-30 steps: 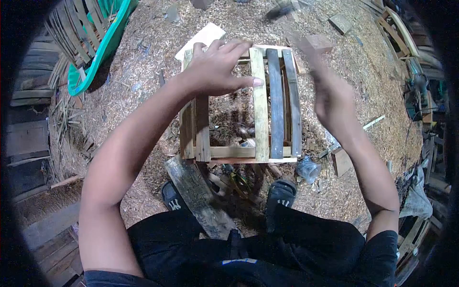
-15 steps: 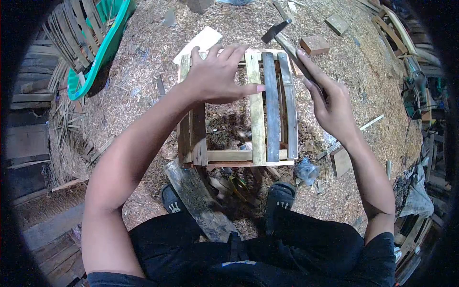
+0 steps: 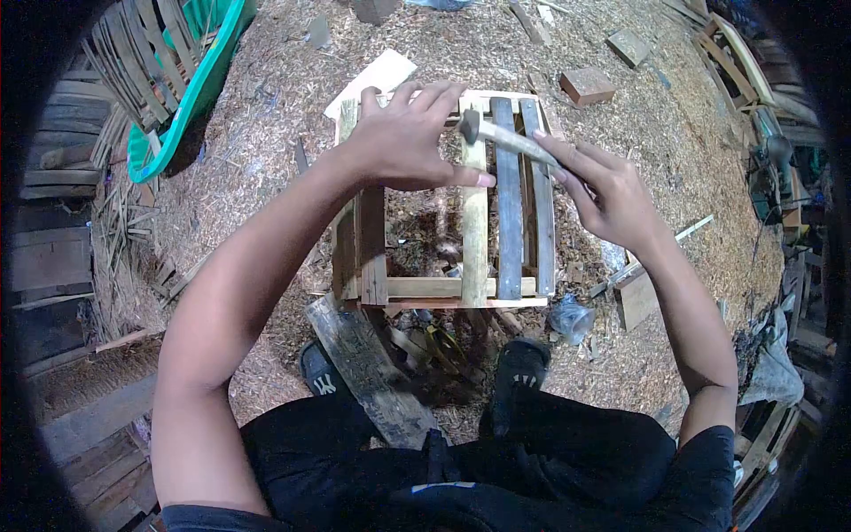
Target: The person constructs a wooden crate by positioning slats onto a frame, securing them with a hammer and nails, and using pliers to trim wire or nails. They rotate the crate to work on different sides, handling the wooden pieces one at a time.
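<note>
A wooden slatted crate (image 3: pixel 509 222) stands on the ground in front of me, with a gap between its slats left of the middle. My left hand (image 3: pixel 403 142) lies over its upper left part, fingers spread at the far edge and thumb reaching to a pale slat (image 3: pixel 475 222). What lies beneath the palm is hidden. My right hand (image 3: pixel 612 191) is wrapped round the handle of a hammer (image 3: pixel 510 140). The hammer's head is over the far end of the pale slat, just right of my left hand's fingers.
Wood shavings cover the ground. Wooden blocks (image 3: pixel 587 87) lie beyond the crate to the right. A green container (image 3: pixel 191 106) with wood strips is at the upper left. A worn plank (image 3: pixel 368 368) lies between my feet, near yellow-handled pliers (image 3: pixel 441 341).
The hammer has swung down and left, from above the crate's far right corner to the far end of the pale slat. My left hand has barely moved.
</note>
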`<act>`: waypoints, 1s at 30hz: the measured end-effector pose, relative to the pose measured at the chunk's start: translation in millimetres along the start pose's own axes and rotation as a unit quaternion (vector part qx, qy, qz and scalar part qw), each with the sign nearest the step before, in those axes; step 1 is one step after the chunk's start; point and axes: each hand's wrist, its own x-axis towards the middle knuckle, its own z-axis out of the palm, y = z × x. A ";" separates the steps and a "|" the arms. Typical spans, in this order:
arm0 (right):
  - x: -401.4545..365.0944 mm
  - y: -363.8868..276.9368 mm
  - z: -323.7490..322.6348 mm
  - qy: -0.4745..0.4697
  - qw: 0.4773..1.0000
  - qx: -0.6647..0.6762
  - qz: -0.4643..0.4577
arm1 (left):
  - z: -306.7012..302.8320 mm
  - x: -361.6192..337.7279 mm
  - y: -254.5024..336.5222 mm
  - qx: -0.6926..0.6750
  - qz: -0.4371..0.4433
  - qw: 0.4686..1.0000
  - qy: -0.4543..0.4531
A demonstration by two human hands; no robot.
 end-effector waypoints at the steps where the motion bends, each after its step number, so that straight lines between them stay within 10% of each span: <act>1: 0.0 2.4 -1.9 -0.021 0.999 -0.021 -0.023 | -0.5 0.1 -0.9 0.009 0.007 1.000 -0.003; 30: 26.7 59.4 -3.4 0.007 0.957 -0.171 -0.235 | 2.1 -1.5 -7.6 0.012 0.037 0.999 0.011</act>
